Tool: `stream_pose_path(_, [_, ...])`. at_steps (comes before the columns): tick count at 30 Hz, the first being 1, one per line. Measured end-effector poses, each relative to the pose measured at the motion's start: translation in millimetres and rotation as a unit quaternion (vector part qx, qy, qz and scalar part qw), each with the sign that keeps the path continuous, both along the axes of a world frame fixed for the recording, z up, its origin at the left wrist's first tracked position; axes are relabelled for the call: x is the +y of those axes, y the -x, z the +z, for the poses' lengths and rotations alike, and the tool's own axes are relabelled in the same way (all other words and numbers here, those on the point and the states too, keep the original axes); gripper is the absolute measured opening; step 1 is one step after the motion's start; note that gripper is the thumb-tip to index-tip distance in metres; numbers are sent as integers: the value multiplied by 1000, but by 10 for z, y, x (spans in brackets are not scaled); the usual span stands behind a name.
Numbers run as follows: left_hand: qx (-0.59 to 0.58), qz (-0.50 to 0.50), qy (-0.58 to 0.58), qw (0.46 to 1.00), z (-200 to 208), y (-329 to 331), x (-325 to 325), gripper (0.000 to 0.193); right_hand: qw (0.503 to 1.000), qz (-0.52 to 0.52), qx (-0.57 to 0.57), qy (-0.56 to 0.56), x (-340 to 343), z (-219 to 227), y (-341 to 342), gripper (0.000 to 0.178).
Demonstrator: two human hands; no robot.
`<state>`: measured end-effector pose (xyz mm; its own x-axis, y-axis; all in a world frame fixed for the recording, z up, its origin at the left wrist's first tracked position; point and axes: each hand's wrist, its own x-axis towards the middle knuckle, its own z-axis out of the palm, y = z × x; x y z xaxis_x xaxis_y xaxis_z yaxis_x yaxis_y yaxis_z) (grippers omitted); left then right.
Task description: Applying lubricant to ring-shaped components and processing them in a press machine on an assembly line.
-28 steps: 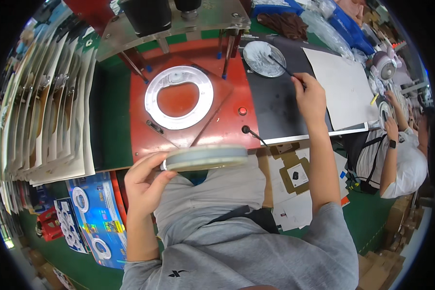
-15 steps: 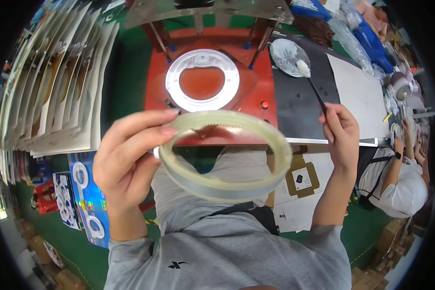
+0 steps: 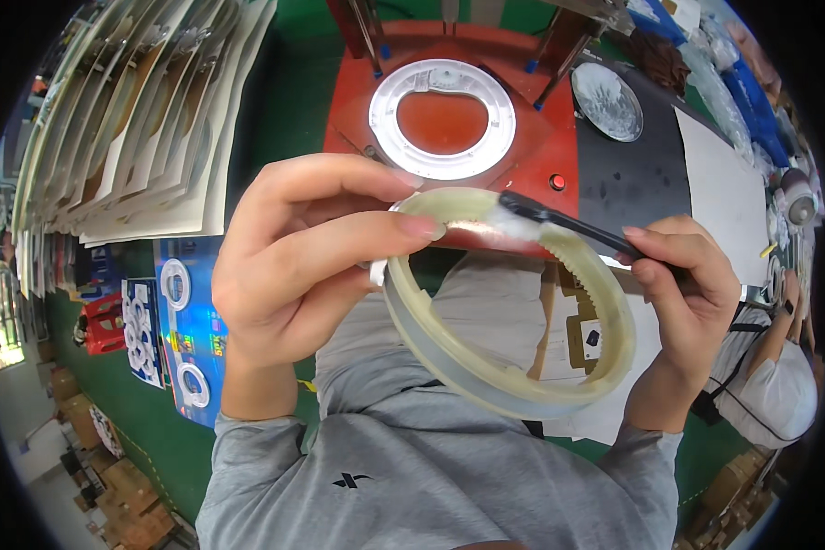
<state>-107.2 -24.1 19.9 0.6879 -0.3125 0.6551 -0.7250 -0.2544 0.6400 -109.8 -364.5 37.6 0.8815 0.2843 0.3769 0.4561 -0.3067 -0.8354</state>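
Observation:
My left hand (image 3: 307, 252) pinches a pale yellowish plastic ring gear (image 3: 513, 403) at its upper left rim. Small teeth line part of its inner wall, and a greyish band runs round the outside. In my right hand (image 3: 687, 284) is a black-handled brush (image 3: 582, 225), held between thumb and fingers. Its head lies against the ring's far inner edge, with white paste around it. Behind, a white ring-shaped plastic part (image 3: 390, 119) rests on the red machine base (image 3: 541, 156). A round dish (image 3: 607, 101) smeared with white paste sits to its right.
Upright sheets (image 3: 156, 119) stand in a row at the left. A red button (image 3: 557, 182) sits on the machine base. Posts (image 3: 564, 64) rise at its back. A white sheet (image 3: 720, 192) lies on the dark mat. Another person (image 3: 765, 385) is at the far right.
My right hand has brought the brush from the dish leftward to the ring gear's inner edge. The ring gear has shifted right and tilted in the view, and the whole view has turned slightly.

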Motion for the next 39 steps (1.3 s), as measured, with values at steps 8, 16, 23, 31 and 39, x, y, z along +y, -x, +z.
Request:
stream_pose_path(8, [-42,-2,56,998,-64,69,35,35,977,41,-139,156,307,141,-68,26])
stream_pose_path(16, [-77,-17,-65,995,72,102,113,28,902,55,-126,408,214,762,229,24])
stream_pose_path(23, [-174,-121,-239,948,253,129,-156,32,912,149,49,379,117,890,126,18])
stream_pose_path(31, [-185,-140,-261,937,309,88,-87,36,889,199,401,101,-738,507,-385,21])
stream_pose_path(39, [-61,-19,-180,982,142,112,228,34,949,-300,78,52,-1042,-1071,-646,25])
